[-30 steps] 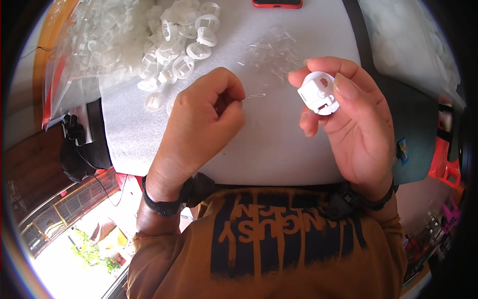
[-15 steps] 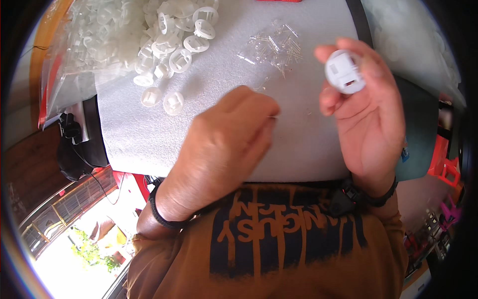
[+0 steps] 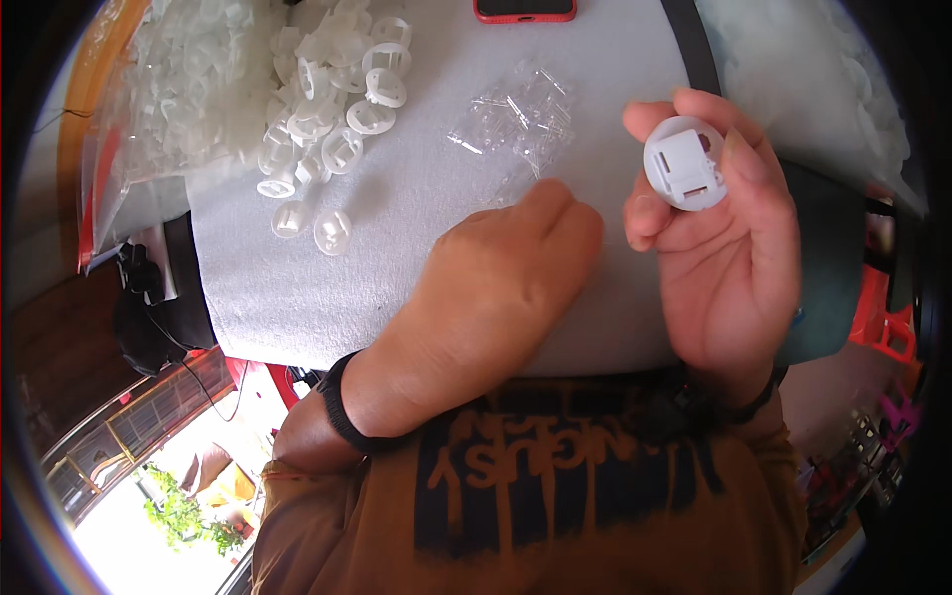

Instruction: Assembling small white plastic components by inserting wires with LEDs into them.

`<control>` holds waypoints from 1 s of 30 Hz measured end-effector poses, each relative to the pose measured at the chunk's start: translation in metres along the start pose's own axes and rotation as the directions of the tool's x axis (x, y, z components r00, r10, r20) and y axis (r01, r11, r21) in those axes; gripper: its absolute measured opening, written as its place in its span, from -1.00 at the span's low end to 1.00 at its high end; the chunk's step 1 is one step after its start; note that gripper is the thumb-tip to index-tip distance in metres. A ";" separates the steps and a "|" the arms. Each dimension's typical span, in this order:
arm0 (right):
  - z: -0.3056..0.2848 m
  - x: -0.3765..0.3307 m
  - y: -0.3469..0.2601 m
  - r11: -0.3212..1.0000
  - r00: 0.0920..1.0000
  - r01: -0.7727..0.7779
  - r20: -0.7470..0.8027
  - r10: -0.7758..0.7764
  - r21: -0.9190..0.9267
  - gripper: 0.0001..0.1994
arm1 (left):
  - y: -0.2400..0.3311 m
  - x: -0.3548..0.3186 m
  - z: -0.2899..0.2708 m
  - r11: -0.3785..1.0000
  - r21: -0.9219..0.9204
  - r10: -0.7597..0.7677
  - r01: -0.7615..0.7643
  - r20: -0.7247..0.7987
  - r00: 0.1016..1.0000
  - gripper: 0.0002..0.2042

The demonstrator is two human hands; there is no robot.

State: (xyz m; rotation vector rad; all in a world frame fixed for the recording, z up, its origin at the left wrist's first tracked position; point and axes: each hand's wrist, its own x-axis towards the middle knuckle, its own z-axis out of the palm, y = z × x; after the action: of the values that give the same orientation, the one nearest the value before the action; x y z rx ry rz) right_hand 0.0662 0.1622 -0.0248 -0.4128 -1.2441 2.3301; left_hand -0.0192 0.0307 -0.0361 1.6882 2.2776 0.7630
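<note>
While the right hand (image 3: 729, 243) grips a round white plastic fitting (image 3: 684, 164) between thumb and fingers, right of centre in the frame, the left hand (image 3: 506, 268) sits at centre, back upward, fingers curled; fingertips hidden, cannot tell whether they pinch anything. Fitting: slotted raised block faces camera. Clear thin pins (image 3: 526, 114) lie scattered at upper centre, just above the left hand. White slotted fittings (image 3: 342, 149) heaped upper left, two just below; beside the heap, a clear plastic bag (image 3: 104, 193) of whitish parts. Red-cased phone (image 3: 526, 14) at top edge.
</note>
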 end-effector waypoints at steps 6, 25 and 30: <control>0.007 0.000 -0.003 0.992 0.996 -0.083 0.003 0.084 -0.099 -0.61 | 0.007 -0.017 -0.031 0.669 -0.670 -0.472 0.324 -0.045 0.881 -0.85; 0.009 -0.002 0.003 0.987 0.974 -0.086 0.198 0.112 -0.138 -0.63 | 0.014 -0.014 -0.036 0.259 -0.966 -0.433 0.007 -0.110 0.895 -0.88; 0.009 -0.003 0.002 0.985 0.968 -0.082 0.223 0.114 -0.151 -0.63 | 0.013 -0.015 -0.036 0.368 -0.929 -0.423 0.025 -0.144 0.895 -0.85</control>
State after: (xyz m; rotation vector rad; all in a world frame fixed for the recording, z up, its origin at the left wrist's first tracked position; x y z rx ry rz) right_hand 0.0644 0.1536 -0.0216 -0.2591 -1.5361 2.4370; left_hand -0.0202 0.0096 -0.0012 0.6704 1.5478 1.9195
